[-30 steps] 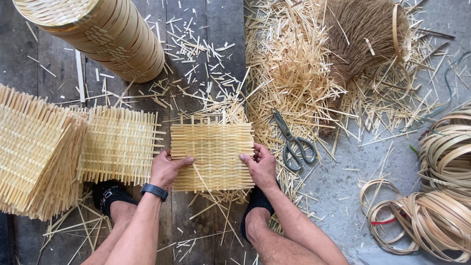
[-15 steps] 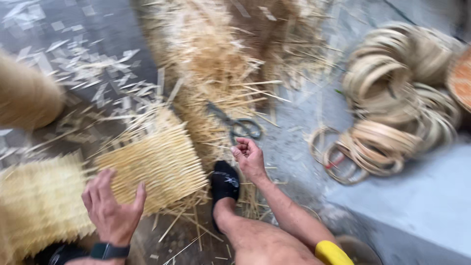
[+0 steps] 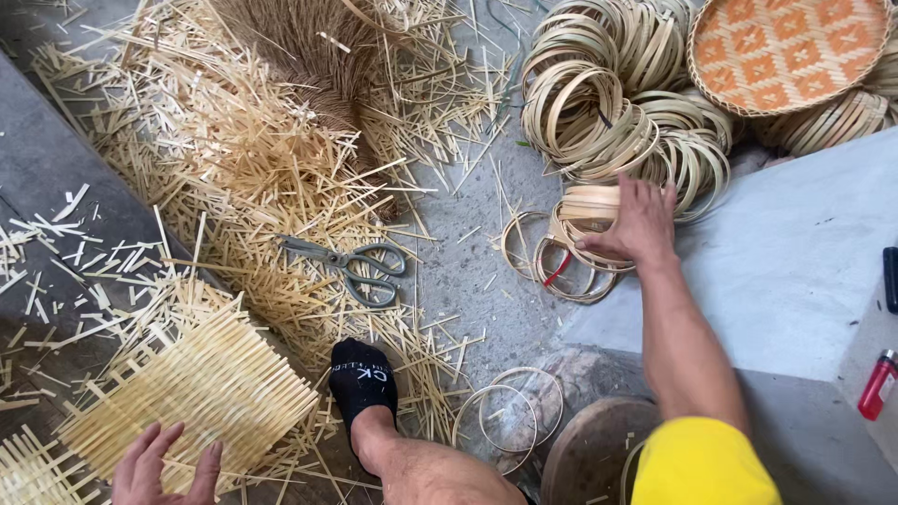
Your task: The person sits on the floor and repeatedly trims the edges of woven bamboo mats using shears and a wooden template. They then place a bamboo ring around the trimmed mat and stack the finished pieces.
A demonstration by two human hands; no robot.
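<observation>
**Woven panel finished as a flat square; rim hoop being picked out**

The right hand [image 3: 639, 224], fingers spread and curled, rests on a small stack of bamboo hoops [image 3: 582, 217] at the edge of the larger hoop pile [image 3: 617, 103]; whether it grips one cannot be told. The left hand [image 3: 161, 463] lies open and flat on the woven bamboo mat [image 3: 192, 393], which sits on the floor beside the socked foot [image 3: 362, 379]. The mat's weave looks complete, but its edges are untrimmed and no hoop is fitted. Scissors [image 3: 351, 265] lie unused among offcuts [image 3: 234, 159]. A finished patterned tray [image 3: 786, 51] sits beyond the hoops.
</observation>
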